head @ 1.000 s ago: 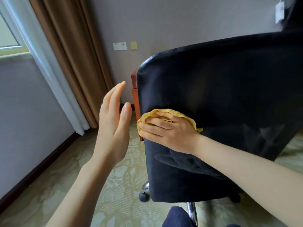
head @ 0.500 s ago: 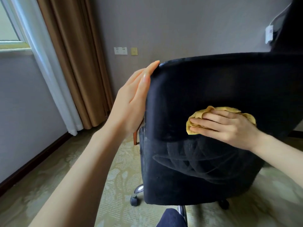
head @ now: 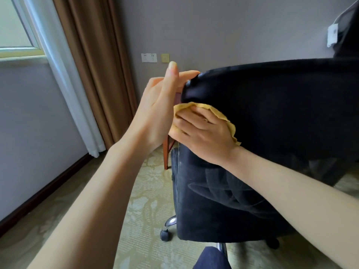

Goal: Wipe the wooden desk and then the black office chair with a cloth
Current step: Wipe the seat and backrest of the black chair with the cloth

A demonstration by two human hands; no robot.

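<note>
The black office chair [head: 272,117] fills the right half of the view, its backrest turned towards me. My right hand [head: 202,134] presses a yellow cloth [head: 223,117] flat against the backrest near its left edge. My left hand [head: 161,105] grips the backrest's upper left corner, fingers over the far side and thumb up. A leg of the wooden desk [head: 165,154] shows behind the chair; the desk top is hidden.
Brown curtains [head: 93,74] and a white sheer curtain hang at the left beside a window. Wall sockets [head: 149,57] sit on the grey wall. Patterned carpet [head: 143,210] lies underneath. The chair's chrome base and caster [head: 166,232] stand near my knee [head: 210,258].
The cloth and my right hand slid left across the backrest to its left edge. My left hand went from flat against the chair's side to gripping its top corner.
</note>
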